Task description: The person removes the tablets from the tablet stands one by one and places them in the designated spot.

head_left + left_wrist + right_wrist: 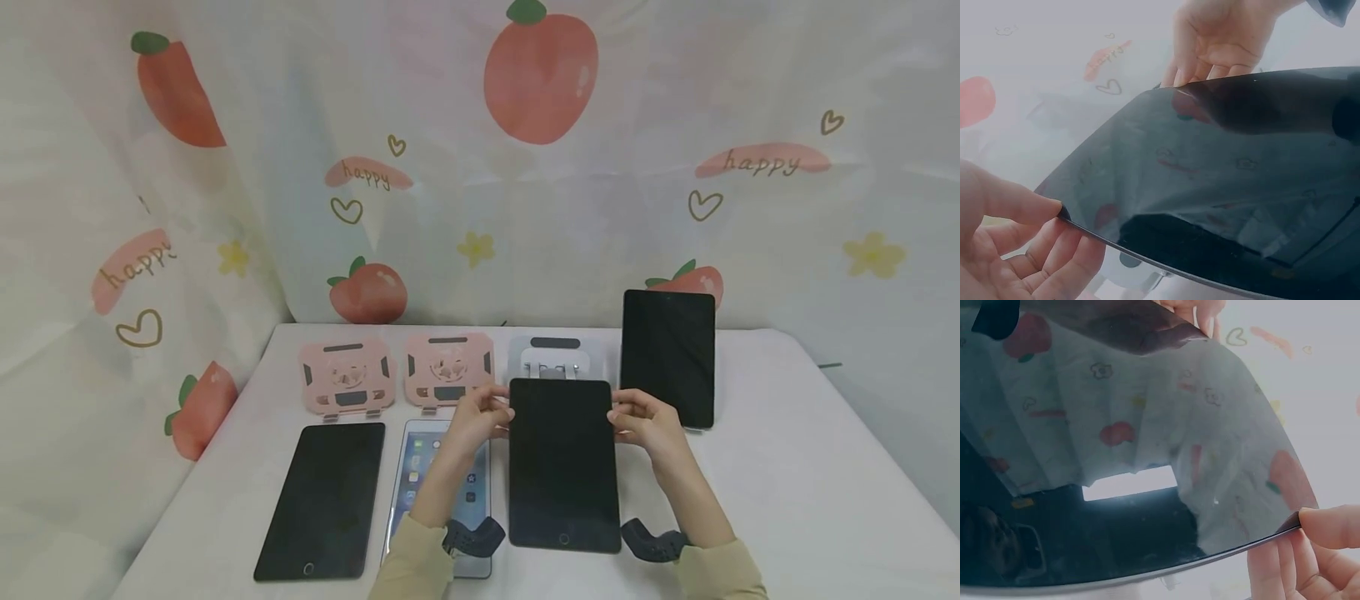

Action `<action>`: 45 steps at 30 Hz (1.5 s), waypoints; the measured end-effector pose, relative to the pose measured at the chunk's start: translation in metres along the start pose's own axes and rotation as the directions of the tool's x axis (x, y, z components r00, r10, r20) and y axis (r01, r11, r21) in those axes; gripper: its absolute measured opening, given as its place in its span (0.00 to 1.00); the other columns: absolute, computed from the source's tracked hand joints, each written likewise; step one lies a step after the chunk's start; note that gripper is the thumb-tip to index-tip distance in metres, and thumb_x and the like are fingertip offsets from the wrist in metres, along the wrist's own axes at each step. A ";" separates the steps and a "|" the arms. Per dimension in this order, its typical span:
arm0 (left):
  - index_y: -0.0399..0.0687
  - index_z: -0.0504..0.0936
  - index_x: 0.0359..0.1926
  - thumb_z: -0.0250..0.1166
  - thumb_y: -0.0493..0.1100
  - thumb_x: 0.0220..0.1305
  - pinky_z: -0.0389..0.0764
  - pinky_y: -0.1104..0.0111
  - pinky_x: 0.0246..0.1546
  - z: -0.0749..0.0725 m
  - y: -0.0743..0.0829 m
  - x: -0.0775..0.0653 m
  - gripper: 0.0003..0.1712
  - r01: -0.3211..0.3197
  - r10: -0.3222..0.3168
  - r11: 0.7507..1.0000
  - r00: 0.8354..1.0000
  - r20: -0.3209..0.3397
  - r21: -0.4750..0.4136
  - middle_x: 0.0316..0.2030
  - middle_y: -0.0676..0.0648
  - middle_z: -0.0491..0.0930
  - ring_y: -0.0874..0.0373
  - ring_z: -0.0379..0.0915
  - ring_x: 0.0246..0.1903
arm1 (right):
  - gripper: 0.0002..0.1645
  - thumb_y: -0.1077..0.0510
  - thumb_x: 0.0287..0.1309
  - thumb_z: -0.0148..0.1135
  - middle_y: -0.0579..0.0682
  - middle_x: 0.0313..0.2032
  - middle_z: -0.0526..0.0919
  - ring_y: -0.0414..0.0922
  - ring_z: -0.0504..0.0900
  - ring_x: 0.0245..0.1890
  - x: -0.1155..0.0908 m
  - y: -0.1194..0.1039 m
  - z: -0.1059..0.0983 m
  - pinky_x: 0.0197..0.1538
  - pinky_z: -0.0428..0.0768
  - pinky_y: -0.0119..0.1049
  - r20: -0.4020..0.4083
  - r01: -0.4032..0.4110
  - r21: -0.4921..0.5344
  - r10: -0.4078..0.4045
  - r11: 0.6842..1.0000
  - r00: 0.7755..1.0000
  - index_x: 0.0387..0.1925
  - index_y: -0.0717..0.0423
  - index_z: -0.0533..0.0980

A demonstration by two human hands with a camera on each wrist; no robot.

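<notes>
Your left hand, right hand: pinching opposite sides
Held tablet: between, long axis toward tabletop near edge
Grey stand: just beyond

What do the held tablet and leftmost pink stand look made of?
Held tablet: glossy front, likely glass, since it mirrors the printed backdrop; body material unclear. Leftmost pink stand: matte, plastic or painted metal, from its even, glare-free colour; its dull dark pads could be rubber.

White-covered table; pale sheet behind, printed with red fruits.
</notes>
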State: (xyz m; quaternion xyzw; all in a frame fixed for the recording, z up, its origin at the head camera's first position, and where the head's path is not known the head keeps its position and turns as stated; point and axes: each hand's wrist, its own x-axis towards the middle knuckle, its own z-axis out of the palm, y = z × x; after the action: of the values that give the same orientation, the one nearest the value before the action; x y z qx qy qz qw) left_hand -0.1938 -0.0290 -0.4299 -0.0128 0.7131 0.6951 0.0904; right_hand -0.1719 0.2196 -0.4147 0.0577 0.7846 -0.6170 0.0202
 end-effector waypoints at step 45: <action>0.38 0.78 0.42 0.62 0.33 0.54 0.75 0.69 0.29 0.002 -0.026 0.002 0.12 0.061 -0.083 0.936 0.995 0.050 0.347 0.28 0.45 0.79 0.58 0.75 0.23 | 0.16 0.68 0.55 0.57 0.49 0.28 0.76 0.41 0.75 0.29 0.007 0.025 0.001 0.30 0.79 0.33 0.178 -0.055 -0.255 0.103 0.965 0.979 0.45 0.74 0.70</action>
State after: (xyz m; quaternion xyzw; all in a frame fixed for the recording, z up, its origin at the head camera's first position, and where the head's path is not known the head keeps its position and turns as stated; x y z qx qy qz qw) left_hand -0.1918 -0.0281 -0.4555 -0.0006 0.8196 0.5557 0.1396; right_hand -0.1757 0.2249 -0.4397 0.0270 0.8473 -0.5151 0.1265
